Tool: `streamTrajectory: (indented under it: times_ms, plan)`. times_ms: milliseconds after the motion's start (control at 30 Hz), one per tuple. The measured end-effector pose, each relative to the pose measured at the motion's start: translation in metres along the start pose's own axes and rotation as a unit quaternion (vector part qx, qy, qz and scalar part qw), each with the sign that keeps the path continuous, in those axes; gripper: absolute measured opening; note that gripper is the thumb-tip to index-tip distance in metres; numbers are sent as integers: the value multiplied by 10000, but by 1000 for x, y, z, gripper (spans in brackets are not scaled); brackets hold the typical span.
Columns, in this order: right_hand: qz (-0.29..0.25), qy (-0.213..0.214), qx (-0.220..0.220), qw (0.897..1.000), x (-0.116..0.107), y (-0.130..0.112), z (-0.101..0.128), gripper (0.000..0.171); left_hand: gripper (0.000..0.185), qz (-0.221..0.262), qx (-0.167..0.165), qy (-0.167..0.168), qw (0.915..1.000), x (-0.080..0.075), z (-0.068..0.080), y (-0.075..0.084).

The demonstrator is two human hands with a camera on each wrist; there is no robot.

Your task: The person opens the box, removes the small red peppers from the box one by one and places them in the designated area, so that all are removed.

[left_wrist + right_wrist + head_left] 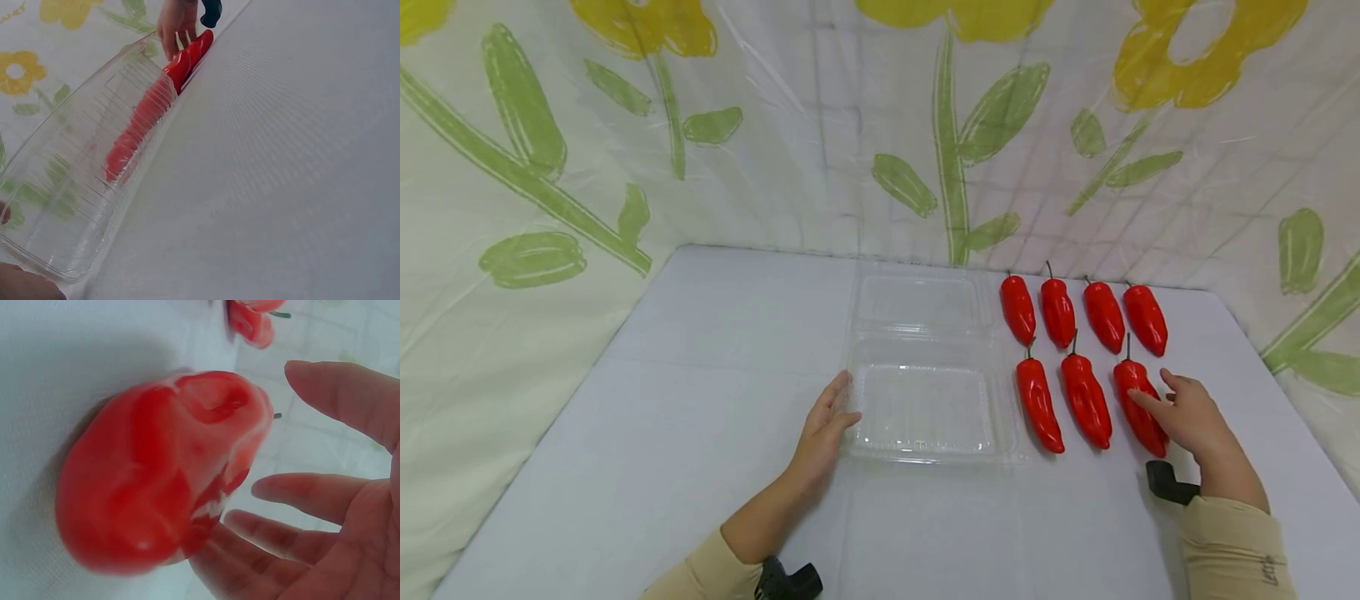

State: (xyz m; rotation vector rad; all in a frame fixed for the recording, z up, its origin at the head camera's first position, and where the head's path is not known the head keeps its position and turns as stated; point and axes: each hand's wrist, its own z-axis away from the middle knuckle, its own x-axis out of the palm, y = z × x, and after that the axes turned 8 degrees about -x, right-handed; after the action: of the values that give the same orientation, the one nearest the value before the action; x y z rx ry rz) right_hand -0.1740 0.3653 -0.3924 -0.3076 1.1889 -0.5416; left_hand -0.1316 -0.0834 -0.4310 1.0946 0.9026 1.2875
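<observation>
I read this as the start of a pick: my right hand (1187,415) is at the nearest-right red pepper (1139,406), which lies flat on the white bench (700,400) in the front row of three, with four more peppers (1081,312) lined up behind it. In the right wrist view the fingers (300,490) are spread and only lightly bent around the pepper's blunt end, so that grip is apart and not yet closed on anything; the fingertips look to be touching or just beside the skin, and I cannot tell which. My left hand (826,425) rests with straight fingers against the left edge of the clear clamshell container (925,408), which sits open just left of the peppers, its lid (917,302) folded back away from me; that grip is also apart, steadying rather than holding. As I judge it, the next move calls for curling the right fingers and thumb round the pepper's body, lifting it clear of its neighbour (1086,400), and carrying it left over the tray while the left hand keeps the light plastic from sliding.
</observation>
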Motion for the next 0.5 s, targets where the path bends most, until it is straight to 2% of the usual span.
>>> streamTrajectory:
  times_ms: [100, 233, 333, 400, 500]
  plan:
    - [29, 19, -80, 10000, -1, -1, -1, 96, 65, 15, -113, -31, 9999, 0, -1, 2]
    - [76, 30, -159, 9998, -2, -3, -2, 96, 76, -28, -482, -152, 9987, 0, 1, 5]
    - [113, 209, -257, 9994, 0, -7, -1, 96, 81, -167, -699, -177, 9973, -3, 2, 9]
    - [106, 408, -337, 9985, 2, -11, 1, 96, 78, -374, -657, -98, 9971, -7, 0, 12]
    - [161, 757, -552, 9955, 2, -22, 4, 95, 72, -793, -304, 37, 9964, -19, -4, 17]
